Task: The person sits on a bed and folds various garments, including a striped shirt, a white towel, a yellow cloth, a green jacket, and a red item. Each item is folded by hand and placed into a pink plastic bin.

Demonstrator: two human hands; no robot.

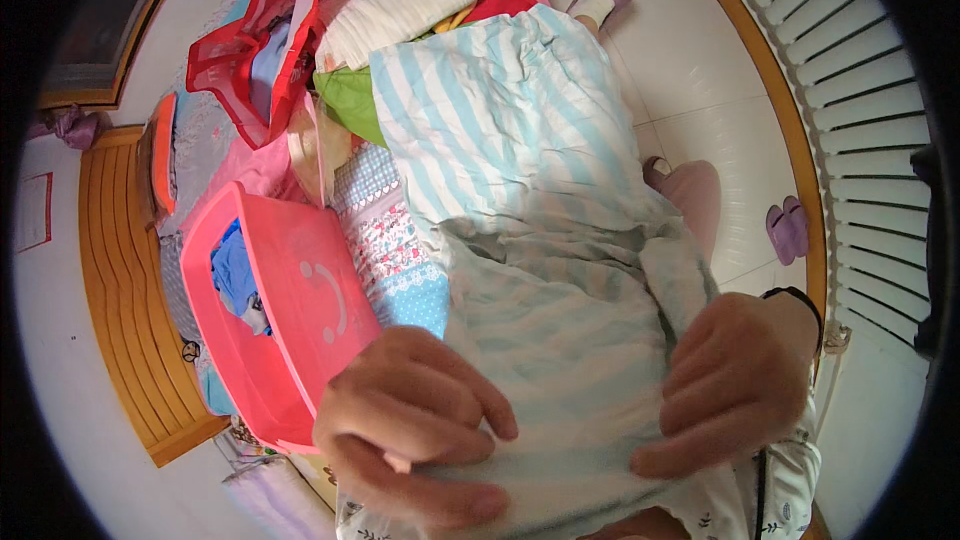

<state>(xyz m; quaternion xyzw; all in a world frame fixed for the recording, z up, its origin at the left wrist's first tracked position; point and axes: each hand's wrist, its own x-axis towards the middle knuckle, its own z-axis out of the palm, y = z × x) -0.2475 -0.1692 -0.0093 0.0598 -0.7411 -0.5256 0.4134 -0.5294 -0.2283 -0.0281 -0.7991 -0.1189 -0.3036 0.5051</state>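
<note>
A light blue and white striped cloth garment (500,130) lies spread from the middle of the view down to my body, creased, with a loose fold across its middle. My left hand (410,420) is over its near left side, fingers bent, thumb and forefinger apart with nothing seen between them. Over the near right side is my right hand (735,390), its fingers spread toward the left and the fingertips at the cloth. Its thumb is hidden. A dark band (800,302) circles my right wrist.
Left of the garment stands a pink plastic bin (320,280) with blue cloth (235,275) inside. Beyond are a red mesh bag (230,65), a folded white cloth (395,15) and patterned bedding (390,240). Purple slippers (788,230) lie on the floor by a white radiator (860,140).
</note>
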